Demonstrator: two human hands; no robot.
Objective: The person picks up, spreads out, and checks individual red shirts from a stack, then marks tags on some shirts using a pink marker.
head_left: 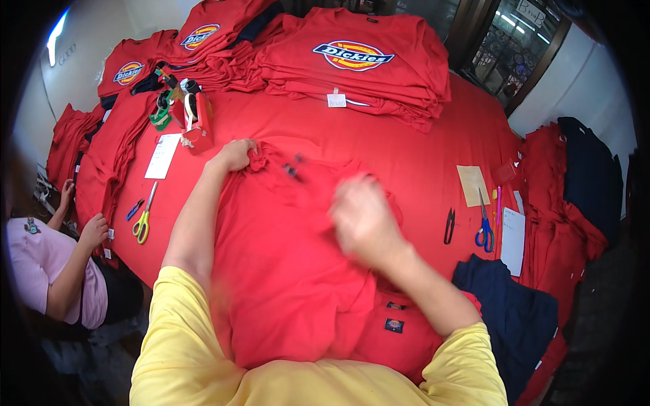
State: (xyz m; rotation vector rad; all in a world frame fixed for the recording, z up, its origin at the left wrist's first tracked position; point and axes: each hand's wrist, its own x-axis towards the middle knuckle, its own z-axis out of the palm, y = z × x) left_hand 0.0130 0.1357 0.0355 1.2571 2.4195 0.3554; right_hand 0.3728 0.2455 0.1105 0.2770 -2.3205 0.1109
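A red T-shirt (284, 257) is spread in front of me, from the table down toward my body. My left hand (237, 154) is closed on bunched red cloth at its far left edge. Close to that hand, a small dark label (292, 170) shows blurred on the shirt. My right hand (362, 213) is over the shirt's right side, smeared by motion, so its fingers and anything in them cannot be made out. Beneath the shirt, near my right arm, lies more folded red clothing (413, 338) with dark neck labels.
Stacks of red printed shirts (359, 61) line the back. At left are a tape dispenser (196, 125), paper and yellow scissors (142, 227); at right, thread snips (449, 227), blue scissors (484, 233) and navy clothing (508, 318). A co-worker in pink (61, 271) stands left.
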